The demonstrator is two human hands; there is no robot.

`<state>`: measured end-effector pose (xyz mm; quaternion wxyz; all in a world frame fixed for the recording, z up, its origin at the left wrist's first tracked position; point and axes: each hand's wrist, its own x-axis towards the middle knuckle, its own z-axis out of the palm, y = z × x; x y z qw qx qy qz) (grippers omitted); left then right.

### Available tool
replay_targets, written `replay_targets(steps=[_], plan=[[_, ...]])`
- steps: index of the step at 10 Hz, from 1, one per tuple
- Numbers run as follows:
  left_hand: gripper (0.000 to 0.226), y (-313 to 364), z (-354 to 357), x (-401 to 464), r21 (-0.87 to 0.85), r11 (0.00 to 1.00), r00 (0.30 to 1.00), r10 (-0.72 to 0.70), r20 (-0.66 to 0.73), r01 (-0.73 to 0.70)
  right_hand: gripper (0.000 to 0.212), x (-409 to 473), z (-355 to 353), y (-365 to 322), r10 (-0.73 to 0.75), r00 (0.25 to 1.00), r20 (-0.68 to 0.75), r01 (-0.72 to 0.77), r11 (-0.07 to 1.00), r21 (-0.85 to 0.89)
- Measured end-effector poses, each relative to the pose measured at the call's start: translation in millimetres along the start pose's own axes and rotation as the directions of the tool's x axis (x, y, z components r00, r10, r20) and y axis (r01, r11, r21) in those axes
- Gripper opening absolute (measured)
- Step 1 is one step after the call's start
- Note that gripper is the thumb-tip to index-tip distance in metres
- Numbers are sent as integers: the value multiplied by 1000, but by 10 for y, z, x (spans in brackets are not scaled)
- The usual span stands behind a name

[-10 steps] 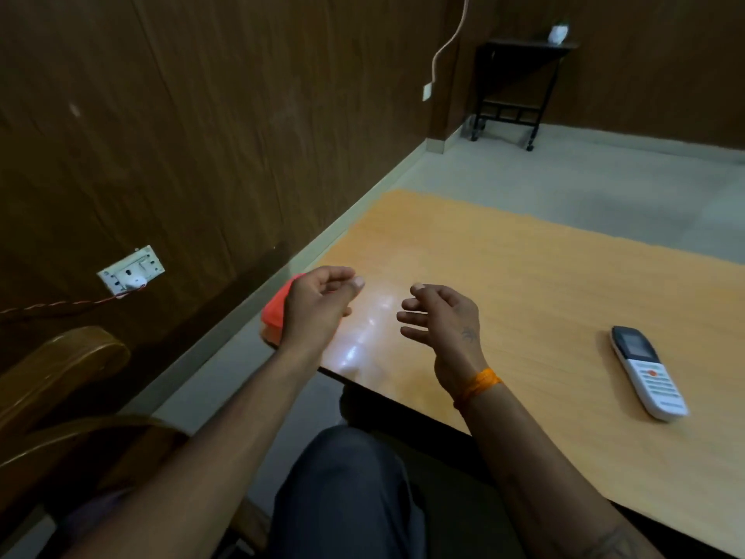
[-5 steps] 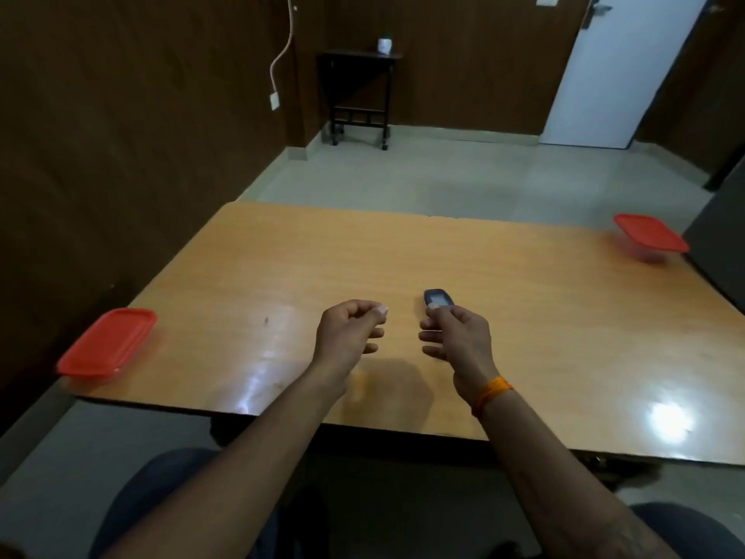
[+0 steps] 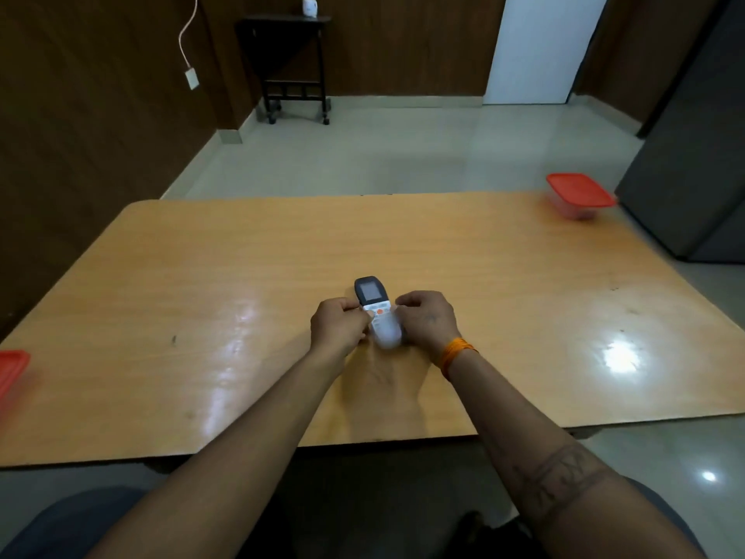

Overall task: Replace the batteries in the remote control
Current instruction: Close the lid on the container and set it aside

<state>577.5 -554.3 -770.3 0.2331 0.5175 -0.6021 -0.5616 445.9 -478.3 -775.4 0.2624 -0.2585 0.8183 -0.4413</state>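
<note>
Head view | remote (image 3: 375, 308) face-up on surface (image 3: 242, 284), mid near edge | left hand (image 3: 338, 325) and right hand (image 3: 428, 319) both curled onto remote's sides, firm grip | step: just picking up | next: probably flip over, slide back cover off

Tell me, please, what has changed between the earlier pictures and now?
Both hands closed in on the remote control: the left hand and right hand now grip its sides, where before they held nothing. It is still face up over the table; the red-lidded container stayed put.
</note>
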Motion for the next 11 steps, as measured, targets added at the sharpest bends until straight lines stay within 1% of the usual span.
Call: replay_targets(steps=[1, 2, 3, 4, 6, 7, 9, 10, 11], plan=[[32, -11, -24, 145, -36, 999, 999, 5, 39, -4, 30, 80, 100, -47, -16, 1000, 20, 15, 999, 39], [44, 20, -93, 309, -86, 996, 997, -22, 71, 28, 34, 144, 229, -131, -23, 999, -29, 26, 995, 94], [52, 85, -175, 485, -106, 994, 997, -18, 79, 26, 35, 221, 367, -219, -21, 999, -47, 29, 984, 174], [55, 227, -265, 628, -99, 995, 997, 1, 76, 7, 39, 339, 491, -330, -26, 999, -48, 36, 974, 223], [55, 371, -391, 969, -27, 999, 995, -42, 96, 45, 39, 632, 671, -537, 1, 999, -52, 12, 969, 246], [53, 386, -404, 1086, -12, 999, 994, -37, 101, 38, 37, 729, 711, -565, 17, 999, -52, -5, 974, 228], [50, 433, -402, 1150, -30, 999, 994, -31, 104, 34, 36, 793, 716, -597, -2, 997, -74, 16, 980, 200], [47, 386, -404, 1190, -40, 999, 994, -27, 106, 31, 38, 803, 733, -581, -10, 998, -62, 24, 976, 217], [35, 360, -413, 1194, -48, 999, 996, -17, 89, 21, 36, 752, 720, -572, -37, 995, -88, 54, 978, 203]])
